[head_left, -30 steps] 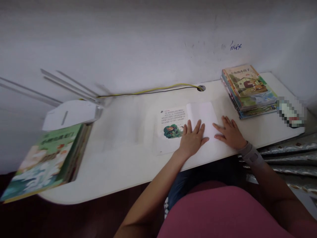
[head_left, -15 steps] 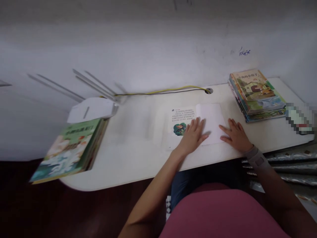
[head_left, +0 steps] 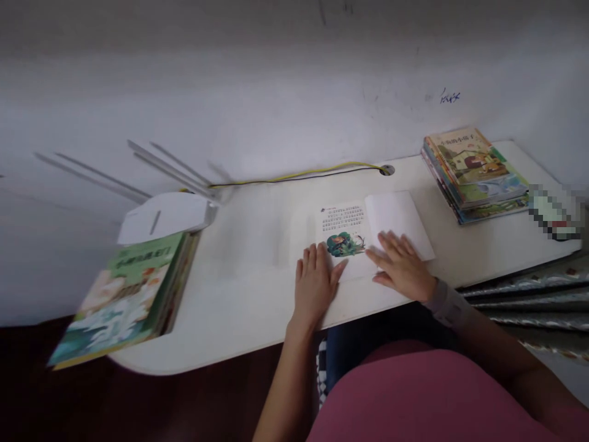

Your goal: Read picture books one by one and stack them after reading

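Pixelated and unreadable at 3 o'clock of the open book (head_left: pixel 363 228): a small patch (head_left: pixel 554 212) at the right end of the desk (head_left: pixel 248 270). Print on the left page too small to read. Left book stack (head_left: pixel 124 294), at 9 o'clock, smeared by blur and overhanging the desk's left edge. Bare desktop between that stack and the book; near edge just under both wrists. Book open flat at the desk's near middle, right book stack (head_left: pixel 476 175) well apart at 2 o'clock. Left hand (head_left: pixel 315 282) flat, fingers straight and close together, at the book's lower left corner, 7 o'clock. Right hand (head_left: pixel 401 267) spread flat on the lower right page, 5 o'clock, pinching nothing
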The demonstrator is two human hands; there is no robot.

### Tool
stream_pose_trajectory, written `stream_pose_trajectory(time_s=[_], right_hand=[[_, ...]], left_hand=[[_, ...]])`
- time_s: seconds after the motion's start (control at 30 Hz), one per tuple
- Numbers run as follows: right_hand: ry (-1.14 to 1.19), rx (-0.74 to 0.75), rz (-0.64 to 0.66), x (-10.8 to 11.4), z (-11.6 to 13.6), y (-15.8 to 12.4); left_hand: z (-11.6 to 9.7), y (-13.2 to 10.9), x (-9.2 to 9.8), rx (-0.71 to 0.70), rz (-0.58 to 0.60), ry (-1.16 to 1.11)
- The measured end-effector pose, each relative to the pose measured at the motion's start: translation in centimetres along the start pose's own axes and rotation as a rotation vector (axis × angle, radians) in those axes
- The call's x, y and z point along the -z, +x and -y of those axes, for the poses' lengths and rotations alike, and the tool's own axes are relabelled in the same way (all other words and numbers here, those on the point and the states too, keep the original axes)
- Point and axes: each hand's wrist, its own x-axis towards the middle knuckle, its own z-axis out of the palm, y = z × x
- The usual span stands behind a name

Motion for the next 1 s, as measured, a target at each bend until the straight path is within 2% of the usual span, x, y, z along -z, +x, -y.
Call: stream_pose_trajectory(time_s=[0.07, 0.13, 0.5, 1.0], right_hand=[[0.016, -0.024, 0.027, -0.5, 1.5, 1.0], [0.019, -0.049, 0.048, -1.0, 1.9, 1.6], [0.013, -0.069, 0.08, -1.2, 0.9, 1.1], [-0.001, -0.072, 0.059, -1.2, 0.4, 0.7]], left_hand=[[0.0, -0.4, 0.1, -0.003, -0.003, 0.006], [0.0, -0.8, 0.2, -0.005, -0.01, 0.013], [0.0, -1.2, -0.1, 0.001, -0.002, 0.015], [-0.2, -1.1, 0.3, -0.008, 0.0, 0.047]])
